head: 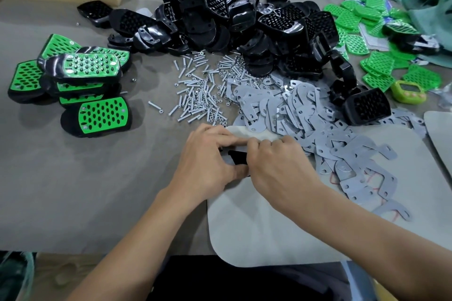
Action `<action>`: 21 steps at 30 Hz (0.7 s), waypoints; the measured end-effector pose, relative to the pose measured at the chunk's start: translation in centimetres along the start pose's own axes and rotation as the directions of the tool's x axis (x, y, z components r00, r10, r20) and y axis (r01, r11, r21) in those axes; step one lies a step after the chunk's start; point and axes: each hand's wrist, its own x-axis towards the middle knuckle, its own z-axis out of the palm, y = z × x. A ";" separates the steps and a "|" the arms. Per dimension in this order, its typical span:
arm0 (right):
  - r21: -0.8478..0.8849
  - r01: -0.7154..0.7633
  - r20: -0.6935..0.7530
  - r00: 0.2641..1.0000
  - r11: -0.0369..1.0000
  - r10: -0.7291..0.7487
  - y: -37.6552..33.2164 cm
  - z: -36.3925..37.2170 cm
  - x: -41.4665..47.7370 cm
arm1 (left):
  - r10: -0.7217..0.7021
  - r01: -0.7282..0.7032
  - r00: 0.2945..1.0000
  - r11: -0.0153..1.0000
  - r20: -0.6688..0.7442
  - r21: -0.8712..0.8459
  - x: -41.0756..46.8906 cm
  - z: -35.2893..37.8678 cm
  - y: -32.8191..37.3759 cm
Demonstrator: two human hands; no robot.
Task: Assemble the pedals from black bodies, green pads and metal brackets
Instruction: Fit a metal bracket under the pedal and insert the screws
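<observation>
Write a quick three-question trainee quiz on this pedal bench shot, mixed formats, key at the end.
1. Multiple choice: where in the view is the stack of finished pedals? A) left side B) right side C) near edge, centre.
2. True or false: the screws lie between the finished pedals and the metal brackets.
3. Short answer: what do the left hand and right hand hold between them?
Key: 1 A. 2 True. 3 A black part, mostly hidden by the fingers.
</observation>
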 end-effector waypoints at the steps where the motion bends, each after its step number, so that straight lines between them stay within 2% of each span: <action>1: 0.032 0.008 -0.004 1.000 0.999 -0.008 0.2 0.2 0.1 | -0.001 0.001 1.000 1.000 0.003 -0.001 0.0 0.0 0.0; 4: 0.052 -0.068 0.044 0.997 0.996 0.066 -0.1 -0.5 0.4 | -0.007 0.007 1.000 1.000 0.016 -0.011 0.0 0.0 -0.1; 6: 0.161 -0.121 -0.062 0.989 0.980 0.132 -0.5 -0.4 0.9 | -0.010 0.010 1.000 1.000 0.017 -0.008 0.0 0.0 -0.1; 7: 0.184 -0.149 -0.061 0.985 0.971 0.163 -0.5 -0.6 0.9 | -0.010 0.010 1.000 1.000 0.015 -0.004 0.0 0.0 -0.1; 9: 0.165 -0.205 0.041 0.979 0.965 0.201 -0.1 -0.6 0.8 | -0.008 0.008 1.000 1.000 0.015 0.008 0.0 0.0 -0.1; 13: 0.120 -0.066 0.028 0.998 0.991 0.063 1.9 0.8 -0.3 | -0.005 0.004 1.000 1.000 0.015 0.020 0.0 -0.1 -0.3; 16: 0.154 -0.057 0.022 0.998 0.986 0.054 1.8 0.4 -0.5 | -0.011 0.011 1.000 1.000 0.011 0.014 0.0 0.0 -0.4; 21: 0.175 0.045 -0.043 0.998 0.984 -0.038 1.9 0.5 -0.2 | -0.001 0.000 1.000 1.000 0.022 0.029 0.0 0.0 -0.3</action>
